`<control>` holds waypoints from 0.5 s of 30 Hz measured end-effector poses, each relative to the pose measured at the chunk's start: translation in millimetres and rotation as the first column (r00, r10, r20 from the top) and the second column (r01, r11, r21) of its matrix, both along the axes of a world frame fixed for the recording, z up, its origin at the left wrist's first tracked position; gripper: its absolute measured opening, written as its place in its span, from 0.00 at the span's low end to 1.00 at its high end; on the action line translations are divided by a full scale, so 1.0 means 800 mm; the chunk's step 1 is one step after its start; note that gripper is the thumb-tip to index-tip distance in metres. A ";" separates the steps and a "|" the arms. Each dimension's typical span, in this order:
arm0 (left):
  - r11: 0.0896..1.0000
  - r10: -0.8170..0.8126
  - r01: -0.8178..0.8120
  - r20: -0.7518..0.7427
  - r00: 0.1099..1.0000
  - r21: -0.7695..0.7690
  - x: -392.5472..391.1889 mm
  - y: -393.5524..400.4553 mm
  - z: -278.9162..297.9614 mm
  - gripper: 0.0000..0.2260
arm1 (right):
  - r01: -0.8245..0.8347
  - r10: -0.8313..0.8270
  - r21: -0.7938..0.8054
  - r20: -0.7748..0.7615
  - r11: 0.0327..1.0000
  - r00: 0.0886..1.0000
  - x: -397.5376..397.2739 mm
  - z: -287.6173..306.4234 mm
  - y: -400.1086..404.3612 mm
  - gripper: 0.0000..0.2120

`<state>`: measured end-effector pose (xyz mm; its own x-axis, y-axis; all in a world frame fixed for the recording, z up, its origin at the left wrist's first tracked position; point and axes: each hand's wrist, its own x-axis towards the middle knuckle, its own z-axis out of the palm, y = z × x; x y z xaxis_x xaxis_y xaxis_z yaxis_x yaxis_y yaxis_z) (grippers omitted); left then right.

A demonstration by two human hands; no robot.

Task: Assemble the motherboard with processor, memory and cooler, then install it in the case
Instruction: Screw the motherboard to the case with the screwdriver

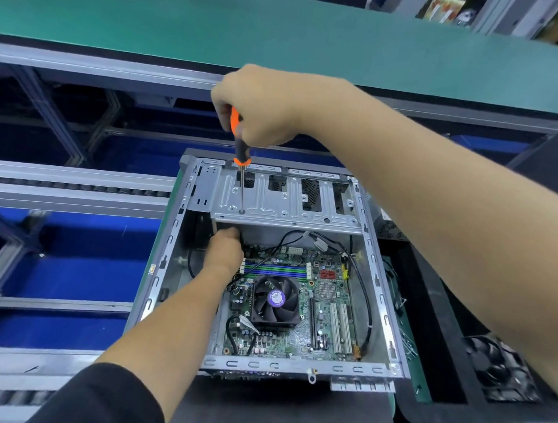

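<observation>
Two bare hands work inside an open metal case (377,279) that lies on its side on the workstation. The right hand (263,105) is closed around the orange-and-black handle of a screwdriver (241,152), held upright, with the shaft running down so that the tip meets a hole in the drive bay bracket (287,208) at the far end of the case. The left hand (223,250) reaches into the case just below that bracket; its fingers are curled under the bracket edge and hidden, so what they grip cannot be determined. The motherboard (301,327) lies flat on the case floor, with the cooler fan (275,299) mounted near its centre and the memory slots (275,270) just beyond the fan. Black cables (362,279) loop over the board's right side.
</observation>
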<state>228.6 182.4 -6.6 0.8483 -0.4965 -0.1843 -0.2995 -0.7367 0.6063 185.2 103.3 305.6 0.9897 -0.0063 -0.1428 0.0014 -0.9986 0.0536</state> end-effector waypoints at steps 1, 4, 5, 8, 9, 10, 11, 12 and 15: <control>1.000 0.002 -0.002 -0.016 1.000 0.002 0.001 0.000 -0.002 0.08 | -0.015 0.016 -0.016 0.052 1.000 0.999 0.000 -0.005 -0.003 0.07; 0.999 0.033 -0.035 -0.071 0.997 -0.021 0.002 0.000 -0.005 0.09 | 0.088 -0.092 0.039 0.126 0.995 0.988 -0.002 -0.014 -0.010 0.15; 0.999 0.041 -0.043 -0.077 0.996 -0.025 0.002 -0.001 -0.005 0.09 | 0.116 -0.122 0.052 0.131 0.992 0.984 -0.001 -0.014 -0.011 0.17; 1.000 0.024 -0.024 -0.036 0.999 -0.011 0.000 0.002 -0.004 0.11 | 0.111 -0.115 0.056 0.061 0.992 0.992 0.002 -0.010 -0.011 0.12; 1.000 0.016 -0.016 -0.021 1.000 -0.011 -0.001 0.001 -0.002 0.11 | 0.122 -0.126 0.088 0.034 0.989 0.991 0.002 -0.009 -0.011 0.08; 1.000 0.008 -0.008 -0.016 1.000 -0.006 -0.002 0.001 -0.001 0.10 | 0.132 -0.138 0.155 0.027 0.979 0.990 0.002 -0.010 -0.013 0.07; 1.000 0.002 -0.002 -0.012 1.000 0.002 -0.002 0.001 0.001 0.09 | 0.142 -0.157 0.249 0.042 0.958 0.987 0.002 -0.013 -0.015 0.09; 1.000 -0.001 0.002 -0.008 1.000 0.010 -0.003 0.001 0.003 0.09 | 0.153 -0.187 0.355 0.063 0.922 0.980 0.001 -0.015 -0.016 0.12; 1.000 -0.012 0.012 0.000 1.000 0.019 -0.005 0.002 0.007 0.11 | 0.147 -0.281 0.557 0.162 0.818 0.946 -0.008 -0.017 -0.022 0.13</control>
<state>224.8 184.4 -0.9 0.8421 -0.5033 -0.1938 -0.3084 -0.7442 0.5925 178.5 85.9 291.9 0.9766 -0.2113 0.0409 -0.1611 -0.8437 -0.5121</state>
